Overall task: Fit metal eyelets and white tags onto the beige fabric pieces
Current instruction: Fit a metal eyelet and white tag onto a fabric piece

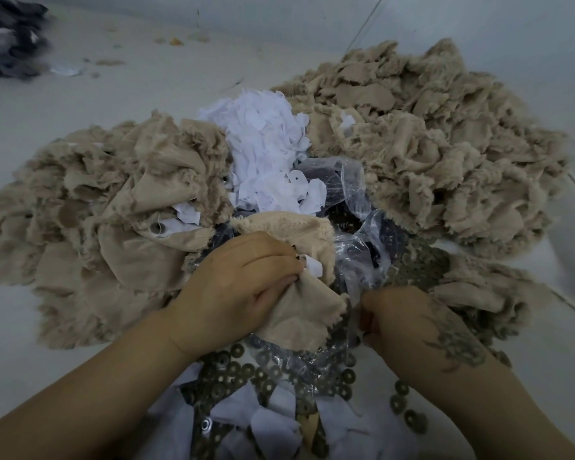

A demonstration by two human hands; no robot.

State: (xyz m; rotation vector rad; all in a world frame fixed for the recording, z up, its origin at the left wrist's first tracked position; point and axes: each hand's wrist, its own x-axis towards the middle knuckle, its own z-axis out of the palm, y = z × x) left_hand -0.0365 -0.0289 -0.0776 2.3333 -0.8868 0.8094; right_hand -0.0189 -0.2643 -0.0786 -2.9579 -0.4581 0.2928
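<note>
The left hand (243, 287) grips a beige fabric piece (299, 293), its fingers curled into the cloth near a small white tag (313, 264) that peeks out at the fingertips. How the tag sits against the fabric is hidden by the folds and the knuckles. The right hand (412, 323) is curled just right of the fabric piece, knuckles up, with its fingertips turned down and out of sight; whether it pinches an eyelet or anything else cannot be told.

Under and between the hands lies a spread of round metal eyelets (243, 370), running toward the bottom edge, where they are partly covered by white scraps (273, 423) and cut off by the border. A crumpled clear plastic bag (356, 227) sits just beyond the hands, its contents dark and hard to make out.

A heap of loose white tags (263, 154) rests in the middle, between two large heaps of frayed beige fabric: the left heap (90, 234), where a few fitted eyelets and tags show, and the right heap (429, 144). All rest on a pale surface (97, 104). At the top left corner a dark bundle (10, 38) is blurred and cut off.
</note>
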